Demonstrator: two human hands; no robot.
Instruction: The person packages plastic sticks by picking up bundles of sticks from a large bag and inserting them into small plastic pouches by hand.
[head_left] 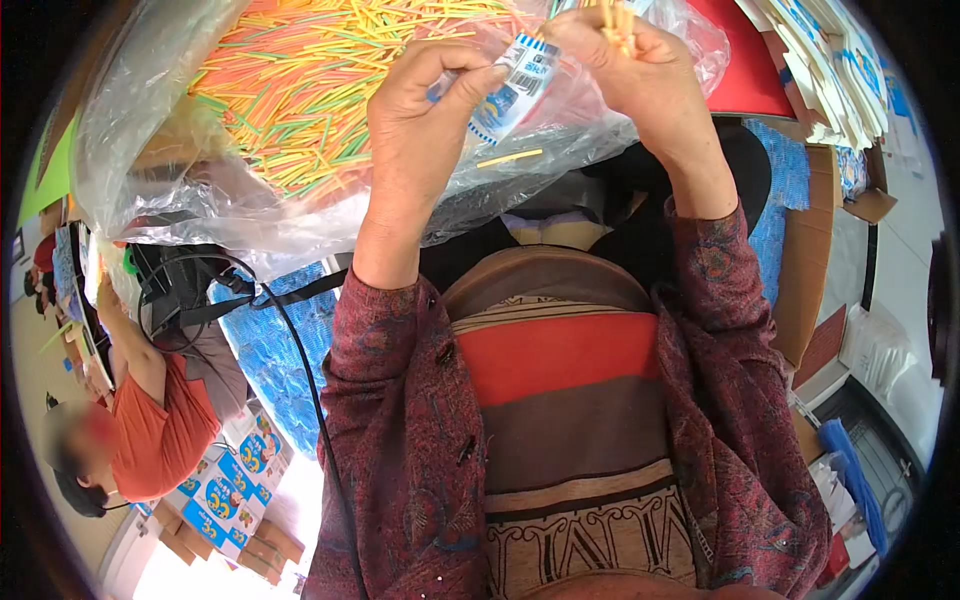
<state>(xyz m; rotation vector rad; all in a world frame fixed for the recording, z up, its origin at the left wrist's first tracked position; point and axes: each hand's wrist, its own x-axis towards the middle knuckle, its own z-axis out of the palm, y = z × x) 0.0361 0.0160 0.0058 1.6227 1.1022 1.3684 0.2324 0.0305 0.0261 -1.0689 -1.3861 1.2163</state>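
My left hand (425,110) pinches a small blue-and-white printed plastic packet (512,92) between thumb and fingers. The packet is tilted, with its upper end close to the fingertips of my right hand (645,85). Closed in my right hand is a small bunch of thin yellow sticks (618,28), poking up past the fingers. Whether the right fingertips touch the packet, I cannot tell. Beyond the left hand lies a big heap of thin yellow, orange and green sticks (300,95) on a clear plastic sheet (165,120). One loose yellow stick (510,158) lies on the plastic near me.
A red surface (745,60) and stacked white printed cards or packets (835,70) are at the upper right. A cardboard box (808,260) stands by my right side. At the left, a person in an orange shirt (165,430) sits near blue-and-white cartons (225,495). A black cable (310,400) hangs beside me.
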